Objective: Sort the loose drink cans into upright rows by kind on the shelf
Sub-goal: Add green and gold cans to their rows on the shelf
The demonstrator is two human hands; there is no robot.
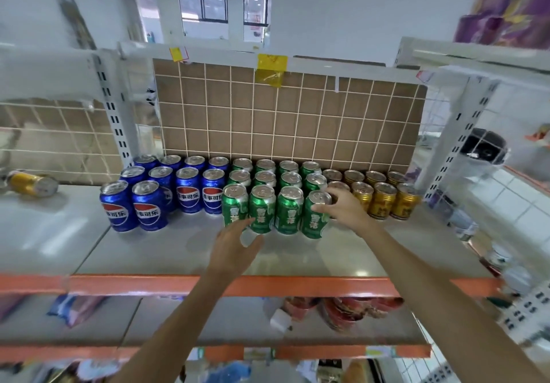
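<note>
Blue cola cans (189,190) stand upright in rows at the left of the shelf (300,251), several green cans (262,208) in the middle, and gold cans (384,199) at the right. My right hand (346,207) grips the front-right green can (314,221) near its top, thumb on the side and fingers over the rim; this can tilts slightly. My left hand (235,244) is open just in front of the green row, its fingertips at the base of the front-left green can (233,207).
One gold can (31,184) lies on its side on the neighbouring shelf bay at far left. A tiled brown backboard (282,120) closes the rear. The orange shelf edge (134,284) runs along the front, with packaged goods on the shelf below.
</note>
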